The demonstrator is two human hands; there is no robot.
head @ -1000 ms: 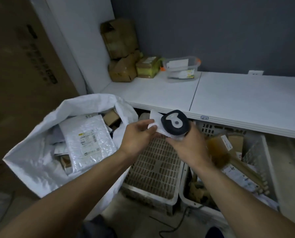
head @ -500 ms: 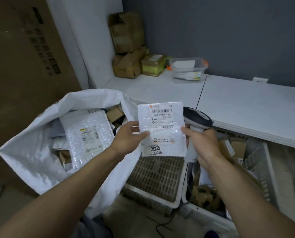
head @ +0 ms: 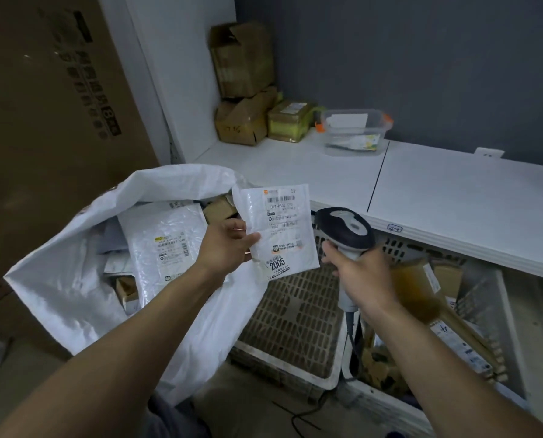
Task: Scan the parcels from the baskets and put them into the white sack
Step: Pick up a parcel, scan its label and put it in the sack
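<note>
My left hand (head: 224, 245) pinches the left edge of a small white bubble-mailer parcel (head: 281, 230), label up, over the gap between sack and basket. My right hand (head: 358, 273) grips the handle of a grey and black barcode scanner (head: 346, 230), its head just right of the parcel. The white sack (head: 58, 279) stands open at the left with several parcels inside, a large white mailer (head: 165, 245) on top. Below the parcel is a white slotted basket (head: 292, 314) with a bare floor. A second basket (head: 491, 295) at the right holds brown and white parcels.
A white tabletop (head: 421, 191) runs above the baskets, with cardboard boxes (head: 248, 90) and a clear plastic tub (head: 353, 131) in its back corner. A big cardboard carton (head: 42, 105) stands at the left. The scanner cable (head: 350, 343) hangs between the baskets.
The parcel was turned label-up from behind the scanner, then shifted slightly left toward the sack. My right hand drew the scanner apart to the parcel's right side.
</note>
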